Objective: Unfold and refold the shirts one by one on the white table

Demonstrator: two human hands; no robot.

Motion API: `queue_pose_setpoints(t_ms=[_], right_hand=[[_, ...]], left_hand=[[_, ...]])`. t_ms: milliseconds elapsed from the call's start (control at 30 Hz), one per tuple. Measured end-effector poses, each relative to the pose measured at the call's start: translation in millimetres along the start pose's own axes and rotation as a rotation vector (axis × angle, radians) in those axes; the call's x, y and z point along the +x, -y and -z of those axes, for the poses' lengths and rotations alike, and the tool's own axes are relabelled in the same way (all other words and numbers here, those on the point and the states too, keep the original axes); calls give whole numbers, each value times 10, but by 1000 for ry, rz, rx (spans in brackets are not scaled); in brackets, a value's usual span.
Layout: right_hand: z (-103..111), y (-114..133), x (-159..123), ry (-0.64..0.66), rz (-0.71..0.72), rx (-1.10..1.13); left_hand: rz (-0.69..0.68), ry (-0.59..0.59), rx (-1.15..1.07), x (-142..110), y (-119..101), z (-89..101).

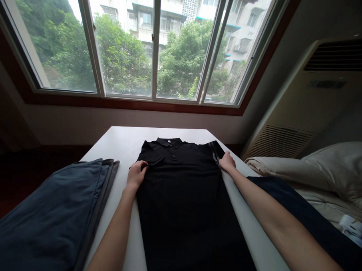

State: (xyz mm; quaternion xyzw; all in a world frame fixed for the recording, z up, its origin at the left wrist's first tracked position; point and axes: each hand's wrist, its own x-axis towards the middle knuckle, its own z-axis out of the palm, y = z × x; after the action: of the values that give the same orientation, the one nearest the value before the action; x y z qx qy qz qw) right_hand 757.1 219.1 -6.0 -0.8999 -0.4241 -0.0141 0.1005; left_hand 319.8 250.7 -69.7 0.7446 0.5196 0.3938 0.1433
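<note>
A black polo shirt [181, 199] lies front up on the white table [123, 143], its buttoned collar toward the window and its lower part running out of view below me. My left hand [136, 173] pinches the edge of the sleeve on the left, which is folded in over the chest. At the other side my right hand [227, 162] grips the hem of the right sleeve, which sticks outward and shows a lighter grey band. The fingertips of both hands are partly hidden by cloth and knuckles.
Folded blue and grey garments [72, 206] are stacked on the table's left side. Dark navy cloth [286, 196] lies at the right, by a beige padded cover [332, 170] and a white object [354, 225]. A window [154, 50] and an air conditioner [315, 93] stand beyond.
</note>
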Motion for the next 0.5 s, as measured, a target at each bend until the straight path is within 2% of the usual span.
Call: queue_pose_setpoints(t_ms=[67, 133, 300, 400, 500], right_hand=[[-64, -156, 48, -43, -98, 23], [-169, -238, 54, -89, -133, 50], [-467, -265, 9, -172, -19, 92], [-576, -298, 11, -198, 54, 87], [-605, -344, 31, -190, 83, 99]], left_hand=[[5, -3, 8, 7, -4, -5], [16, -9, 14, 9, -10, -7], [38, -20, 61, -24, -96, 17], [24, 6, 264, -15, -241, -8], [44, 64, 526, 99, -413, -101]])
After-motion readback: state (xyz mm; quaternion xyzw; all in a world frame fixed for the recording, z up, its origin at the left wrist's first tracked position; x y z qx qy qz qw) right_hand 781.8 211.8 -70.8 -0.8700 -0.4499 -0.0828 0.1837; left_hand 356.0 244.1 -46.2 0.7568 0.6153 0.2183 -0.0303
